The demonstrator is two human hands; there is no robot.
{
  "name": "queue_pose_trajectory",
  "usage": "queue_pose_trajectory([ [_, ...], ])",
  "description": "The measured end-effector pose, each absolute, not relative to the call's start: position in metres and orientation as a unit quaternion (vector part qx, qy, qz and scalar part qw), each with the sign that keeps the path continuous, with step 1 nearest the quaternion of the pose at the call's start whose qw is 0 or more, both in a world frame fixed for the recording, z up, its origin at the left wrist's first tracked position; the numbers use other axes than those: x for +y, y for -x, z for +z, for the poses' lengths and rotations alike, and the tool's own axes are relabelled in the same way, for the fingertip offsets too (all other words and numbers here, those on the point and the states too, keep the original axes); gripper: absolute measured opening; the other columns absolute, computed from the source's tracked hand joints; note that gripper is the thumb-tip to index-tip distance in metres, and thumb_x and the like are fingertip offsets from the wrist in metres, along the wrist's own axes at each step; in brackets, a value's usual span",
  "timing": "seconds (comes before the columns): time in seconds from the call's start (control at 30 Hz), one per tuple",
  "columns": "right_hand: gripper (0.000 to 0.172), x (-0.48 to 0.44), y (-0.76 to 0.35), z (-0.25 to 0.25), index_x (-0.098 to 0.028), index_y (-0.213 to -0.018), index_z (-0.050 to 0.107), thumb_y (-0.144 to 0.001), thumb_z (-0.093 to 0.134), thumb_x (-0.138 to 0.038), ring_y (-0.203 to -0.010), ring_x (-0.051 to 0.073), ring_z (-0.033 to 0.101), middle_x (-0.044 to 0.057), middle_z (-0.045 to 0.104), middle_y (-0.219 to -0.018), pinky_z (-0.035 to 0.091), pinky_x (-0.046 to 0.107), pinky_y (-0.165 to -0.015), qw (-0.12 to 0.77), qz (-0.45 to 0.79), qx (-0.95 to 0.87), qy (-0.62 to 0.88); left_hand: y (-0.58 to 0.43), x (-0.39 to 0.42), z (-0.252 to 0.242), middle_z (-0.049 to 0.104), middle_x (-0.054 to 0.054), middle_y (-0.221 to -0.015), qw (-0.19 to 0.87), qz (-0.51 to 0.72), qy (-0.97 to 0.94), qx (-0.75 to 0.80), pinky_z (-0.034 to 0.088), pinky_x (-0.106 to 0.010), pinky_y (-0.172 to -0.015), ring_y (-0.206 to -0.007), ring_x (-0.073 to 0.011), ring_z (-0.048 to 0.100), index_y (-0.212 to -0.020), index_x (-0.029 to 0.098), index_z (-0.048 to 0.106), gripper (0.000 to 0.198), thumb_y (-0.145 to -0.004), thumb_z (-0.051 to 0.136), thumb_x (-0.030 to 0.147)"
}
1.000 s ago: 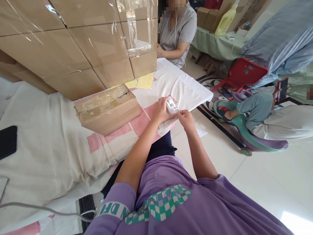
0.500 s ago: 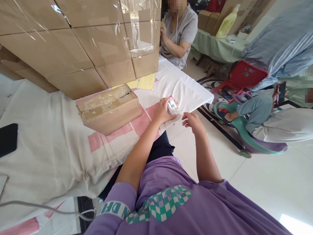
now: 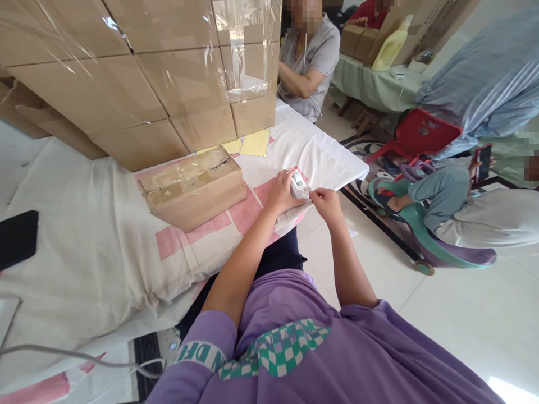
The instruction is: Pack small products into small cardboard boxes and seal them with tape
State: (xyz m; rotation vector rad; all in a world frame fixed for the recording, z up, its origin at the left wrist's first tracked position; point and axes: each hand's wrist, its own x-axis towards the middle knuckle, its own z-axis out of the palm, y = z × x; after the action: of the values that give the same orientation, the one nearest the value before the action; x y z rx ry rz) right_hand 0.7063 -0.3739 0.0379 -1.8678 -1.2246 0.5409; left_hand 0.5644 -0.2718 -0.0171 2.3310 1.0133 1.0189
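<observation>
My left hand [image 3: 281, 193] is wrapped round a small white box-shaped device [image 3: 299, 186] with a greyish-green window on its top. It holds the device at the table's right edge. The fingers of my right hand [image 3: 327, 205] are pinched together right at the device's near right end. Whatever is between those fingertips is too small to make out. To the left of my left hand lies a taped cardboard box [image 3: 197, 193], its top seam torn and covered with brown tape.
A tall stack of film-wrapped cartons [image 3: 138, 84] stands at the back left. Yellow cards [image 3: 255, 143] lie at its foot. A black flat object [image 3: 17, 238] is at far left. Beyond the table sits a person in grey [image 3: 311, 62]; another sits on a ride-on toy [image 3: 429, 230] at right.
My right hand has moved left to the device, and its fingers have closed from loosely spread to a pinch. My left hand keeps its hold on the device.
</observation>
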Motion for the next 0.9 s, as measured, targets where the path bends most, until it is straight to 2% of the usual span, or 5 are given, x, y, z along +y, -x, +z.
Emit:
queue_pose_trajectory([
  [0.1, 0.023, -0.372, -0.704, 0.043, -0.020, -0.057, 0.057, -0.077, 0.061, -0.030, -0.059, 0.013, 0.036, -0.002, 0.041, -0.054, 0.030, 0.031, -0.059, 0.439, 0.208, -0.465, 0.740, -0.565, -0.271, -0.018, 0.046, -0.014, -0.147, 0.209, 0.357, -0.832, 0.370, 0.046, -0.050, -0.108, -0.132, -0.0360, 0.051, -0.146, 0.029, 0.038, 0.100, -0.063, 0.092, 0.044],
  [0.37, 0.020, -0.361, -0.701, 0.040, -0.020, -0.057, 0.053, -0.069, 0.066, -0.029, -0.045, 0.006, 0.021, -0.008, 0.029, -0.047, 0.016, 0.027, -0.046, 0.561, 0.401, -0.329, 0.645, -0.564, -0.271, -0.017, 0.046, -0.014, -0.149, 0.213, 0.349, -0.832, 0.376, 0.044, -0.047, -0.110, -0.135, -0.0340, 0.050, -0.148, 0.027, 0.037, 0.101, -0.064, 0.091, 0.043],
  [0.63, 0.023, -0.383, -0.696, 0.011, -0.020, -0.060, 0.053, -0.071, 0.070, -0.031, -0.045, 0.005, 0.023, -0.009, 0.031, -0.048, 0.015, 0.025, -0.045, 0.596, 0.419, -0.312, 0.611, -0.563, -0.273, -0.015, 0.052, -0.013, -0.141, 0.188, 0.370, -0.838, 0.355, 0.046, -0.045, -0.104, -0.124, -0.0326, 0.055, -0.141, 0.027, 0.045, 0.092, -0.063, 0.092, 0.041],
  [0.9, 0.024, -0.378, -0.702, 0.014, -0.021, -0.064, 0.052, -0.078, 0.067, -0.034, -0.047, 0.007, 0.022, -0.008, 0.031, -0.050, 0.018, 0.025, -0.046, 0.592, 0.399, -0.345, 0.610, -0.563, -0.273, -0.012, 0.051, -0.013, -0.140, 0.200, 0.364, -0.839, 0.352, 0.045, -0.046, -0.106, -0.130, -0.0334, 0.052, -0.139, 0.027, 0.045, 0.092, -0.061, 0.092, 0.040],
])
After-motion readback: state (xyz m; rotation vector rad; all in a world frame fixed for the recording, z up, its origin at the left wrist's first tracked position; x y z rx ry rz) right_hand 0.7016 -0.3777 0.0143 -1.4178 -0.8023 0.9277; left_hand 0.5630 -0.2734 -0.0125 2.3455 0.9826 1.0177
